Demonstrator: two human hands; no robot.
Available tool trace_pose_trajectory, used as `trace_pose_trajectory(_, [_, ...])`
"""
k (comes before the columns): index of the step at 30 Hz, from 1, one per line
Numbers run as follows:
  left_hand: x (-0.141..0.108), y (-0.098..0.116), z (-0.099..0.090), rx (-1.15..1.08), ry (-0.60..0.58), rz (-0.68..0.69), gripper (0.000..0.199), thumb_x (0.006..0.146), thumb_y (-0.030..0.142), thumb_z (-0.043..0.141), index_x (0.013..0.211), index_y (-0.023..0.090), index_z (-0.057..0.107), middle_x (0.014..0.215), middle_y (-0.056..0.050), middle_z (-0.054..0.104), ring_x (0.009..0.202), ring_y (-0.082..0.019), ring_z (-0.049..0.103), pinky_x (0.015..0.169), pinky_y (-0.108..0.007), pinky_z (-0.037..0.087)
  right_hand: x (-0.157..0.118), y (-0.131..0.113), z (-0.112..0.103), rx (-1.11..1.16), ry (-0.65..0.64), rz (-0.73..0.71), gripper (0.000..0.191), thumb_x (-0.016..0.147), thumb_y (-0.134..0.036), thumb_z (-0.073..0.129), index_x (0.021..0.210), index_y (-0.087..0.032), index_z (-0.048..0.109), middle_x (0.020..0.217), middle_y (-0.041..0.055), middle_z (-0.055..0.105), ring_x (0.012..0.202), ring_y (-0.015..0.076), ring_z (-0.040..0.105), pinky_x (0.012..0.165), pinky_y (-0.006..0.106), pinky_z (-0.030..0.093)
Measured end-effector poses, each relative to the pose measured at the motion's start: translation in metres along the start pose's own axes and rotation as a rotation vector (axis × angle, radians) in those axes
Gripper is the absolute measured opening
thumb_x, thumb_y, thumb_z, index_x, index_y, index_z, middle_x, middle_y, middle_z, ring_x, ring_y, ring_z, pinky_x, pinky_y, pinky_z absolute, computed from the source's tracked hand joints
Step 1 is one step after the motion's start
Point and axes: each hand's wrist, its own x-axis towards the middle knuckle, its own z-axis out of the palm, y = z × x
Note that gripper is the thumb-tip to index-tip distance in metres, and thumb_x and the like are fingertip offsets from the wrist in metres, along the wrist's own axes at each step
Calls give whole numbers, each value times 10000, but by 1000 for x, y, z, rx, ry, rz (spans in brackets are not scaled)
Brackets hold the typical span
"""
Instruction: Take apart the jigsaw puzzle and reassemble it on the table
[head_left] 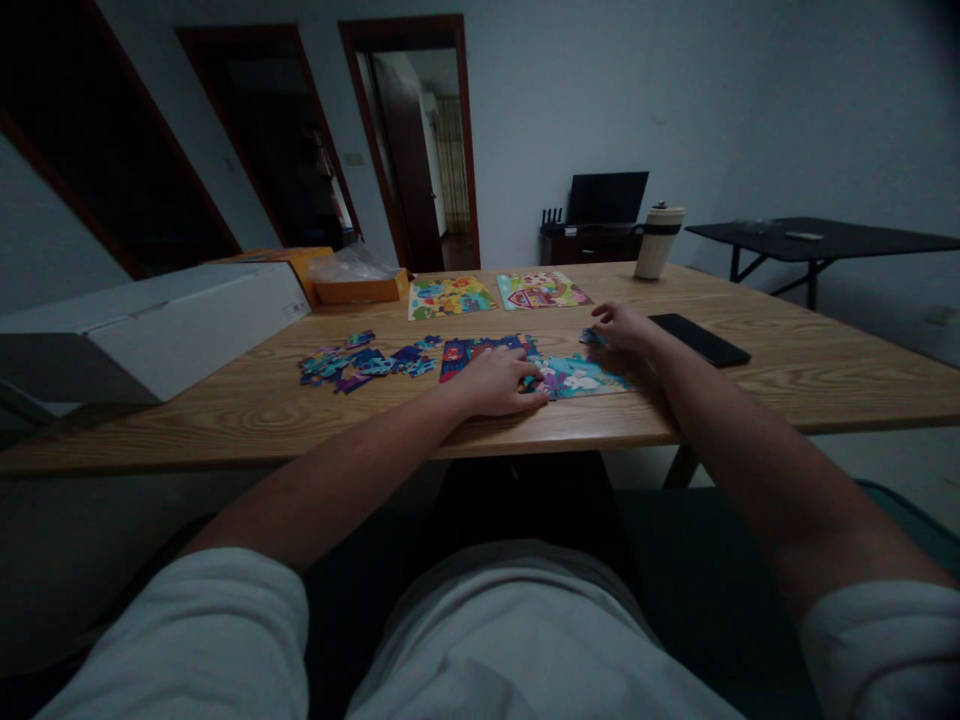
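Note:
A partly joined jigsaw puzzle [581, 378] lies near the table's front edge, with white and teal shapes at its right and dark blue and red at its left. My left hand [499, 380] rests on its middle, fingers spread and nothing held, hiding part of the picture. Just beyond the puzzle's upper right edge, my right hand [619, 327] has its fingers curled down in a pinch at a small blue puzzle piece [592, 337]. Several loose puzzle pieces [364, 362] are scattered in a pile to the left of the puzzle.
Two bright picture sheets [450, 297] lie farther back. A white box [217, 320] and an orange box [364, 289] with clear plastic stand at left. To the right are a black flat tablet-like object [697, 338] and a cream tumbler [660, 243].

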Motion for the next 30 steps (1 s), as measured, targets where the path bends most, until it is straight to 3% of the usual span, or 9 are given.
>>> trace_pose_trajectory(3, [-1,-1,1,9,12,-5,481,926,589,527,1161,227,739,1077,-110,669,984,-265,614,859,-357,441,-11,-15,-9,-62,77,-225,324,870,-229,652,1179,-142,693,1202,160,690,1020,269,663,863,347,534])
trace_pose_trajectory(4, [-1,-2,0,11,20,-7,492,920,596,536,1176,223,730,1077,-109,672,983,-267,614,862,-359,439,-19,-22,-11,-47,43,-316,292,886,-273,648,1148,-161,713,1176,144,701,1012,265,664,866,344,528])
trace_pose_trajectory(7, [-4,-9,-2,-6,14,1,492,897,603,570,1159,218,729,1054,-97,682,963,-258,617,840,-341,435,-54,-43,-12,-20,-223,-565,277,909,-382,638,1101,-217,751,1107,92,731,974,241,672,836,317,524])
trace_pose_trajectory(11, [-8,-16,-6,-30,-33,29,438,888,591,589,1058,229,768,979,-77,674,878,-227,621,744,-304,420,-99,-48,1,-85,-266,-744,295,898,-400,649,1086,-213,777,1083,109,726,950,245,675,869,336,509])
trace_pose_trajectory(14, [-9,-15,-7,-30,-30,36,416,889,565,595,1041,224,778,951,-77,665,858,-224,619,721,-301,410,-115,-42,8,-99,-207,-777,303,935,-374,597,1110,-202,774,1095,126,716,976,258,668,888,362,503])
trace_pose_trajectory(20, [-8,-14,-4,-53,1,50,408,908,554,564,1016,226,782,924,-73,662,826,-213,616,716,-302,417,-119,-46,12,-189,-100,-802,330,930,-451,609,1097,-212,764,1082,132,718,1050,299,642,947,409,466])
trace_pose_trajectory(30, [-10,-13,-7,-45,-1,36,416,893,585,569,947,228,776,932,-68,657,800,-200,615,693,-293,413,-119,-48,14,-223,-119,-851,379,952,-481,574,1106,-204,782,1105,140,731,1063,302,636,968,417,435])
